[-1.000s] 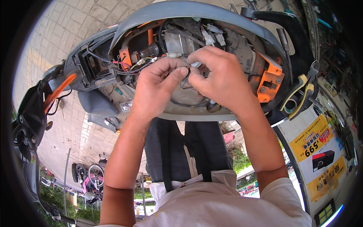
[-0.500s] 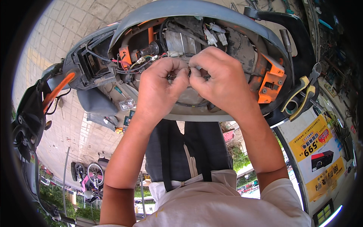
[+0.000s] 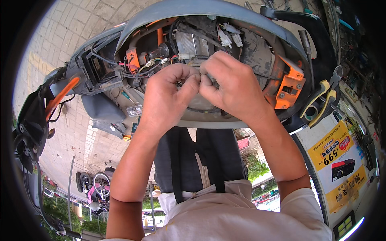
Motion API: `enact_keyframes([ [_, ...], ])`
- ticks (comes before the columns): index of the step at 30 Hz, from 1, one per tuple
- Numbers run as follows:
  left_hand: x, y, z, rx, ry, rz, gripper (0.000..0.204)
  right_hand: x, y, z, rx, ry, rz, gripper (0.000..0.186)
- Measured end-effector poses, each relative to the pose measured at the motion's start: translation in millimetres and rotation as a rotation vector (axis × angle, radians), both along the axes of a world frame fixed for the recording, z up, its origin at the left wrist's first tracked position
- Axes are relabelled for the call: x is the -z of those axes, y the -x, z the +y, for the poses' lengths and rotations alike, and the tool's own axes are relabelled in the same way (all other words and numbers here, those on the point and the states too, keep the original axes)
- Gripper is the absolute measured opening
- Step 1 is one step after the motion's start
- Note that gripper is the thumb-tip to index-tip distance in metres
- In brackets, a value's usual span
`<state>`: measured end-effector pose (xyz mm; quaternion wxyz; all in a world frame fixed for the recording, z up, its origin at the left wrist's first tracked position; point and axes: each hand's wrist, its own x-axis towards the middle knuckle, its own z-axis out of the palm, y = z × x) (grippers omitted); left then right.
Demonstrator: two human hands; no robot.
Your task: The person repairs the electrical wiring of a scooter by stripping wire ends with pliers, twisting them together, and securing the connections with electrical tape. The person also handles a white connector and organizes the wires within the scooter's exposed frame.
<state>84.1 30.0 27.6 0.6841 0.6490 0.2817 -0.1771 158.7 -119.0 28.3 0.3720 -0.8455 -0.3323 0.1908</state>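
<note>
My left hand [image 3: 169, 90] and my right hand [image 3: 230, 86] meet fingertip to fingertip over the open body of a scooter [image 3: 217, 9]. Both pinch something small among the wires, hidden by my fingers. Behind them are a finned metal unit [image 3: 196, 43], white connectors [image 3: 228, 37] and a bundle of coloured wires [image 3: 148, 66]. Orange metal brackets flank the compartment at left [image 3: 132, 60] and right [image 3: 289, 86].
Pliers [image 3: 331, 96] with yellow handles rest on the black part at right. A poster [image 3: 333, 152] stands lower right. Handlebars [image 3: 30, 132] reach down the left side; a seat-like cover [image 3: 102, 106] lies below on paving [image 3: 52, 36]. A pink bicycle [image 3: 96, 193] is behind me.
My hands stay together in the same spot, fingers curled closer around the pinched point. The white piece that showed between my fingers earlier is now covered.
</note>
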Motion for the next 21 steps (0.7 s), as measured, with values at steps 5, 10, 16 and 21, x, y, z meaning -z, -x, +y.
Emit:
enact_keyframes([
  [5, -3.2, -3.0, 2.9, 0.031, -0.009, 0.052, 0.01, 0.3, -4.2, 0.8, -0.094, -0.01, -0.041, 0.019],
  [10, -4.9, -2.5, 3.2, 0.023, -0.031, 0.059, 0.009, 0.5, -1.9, 4.0, -0.11, -0.028, -0.064, 0.019],
  [16, -4.6, 1.3, 4.0, -0.083, 0.159, 0.106, 0.008, 7.5, 3.1, 4.3, -0.022, -0.072, 0.061, 0.017],
  [21, -1.6, 6.0, 6.8, 0.096, -0.136, -0.144, 0.007, 5.2, 0.6, 2.8, -0.036, -0.103, 0.185, 0.016],
])
